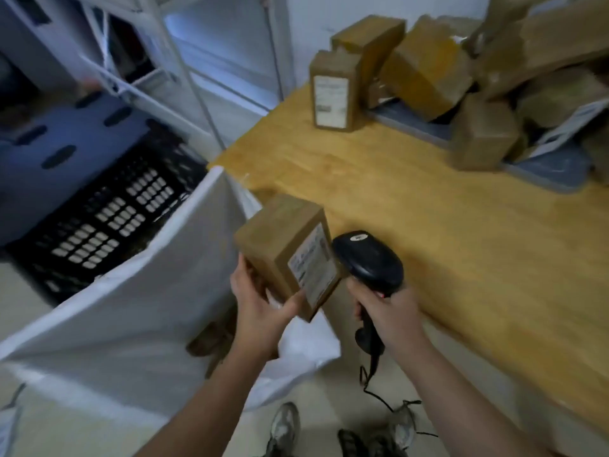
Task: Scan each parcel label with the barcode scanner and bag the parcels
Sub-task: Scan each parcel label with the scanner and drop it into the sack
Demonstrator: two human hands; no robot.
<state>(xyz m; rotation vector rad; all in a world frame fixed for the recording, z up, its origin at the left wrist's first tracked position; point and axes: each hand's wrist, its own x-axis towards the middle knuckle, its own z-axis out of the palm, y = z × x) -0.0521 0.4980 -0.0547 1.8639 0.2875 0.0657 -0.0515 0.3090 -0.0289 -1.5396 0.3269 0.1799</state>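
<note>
Cardboard, one parcel (pixel 283 249) in left hand (pixel 260 308), one scanner (pixel 369 258) in right hand (pixel 389 315)

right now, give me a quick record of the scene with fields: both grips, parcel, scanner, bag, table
left grip: holds the brown parcel from below, near the bag's open mouth
right grip: wrapped round the handle of the black scanner
scanner head: right beside the parcel's label
white bag: open at the table's corner; something brown inside, blurred
table: wooden; upright labelled parcel in front of a parcel pile
</note>
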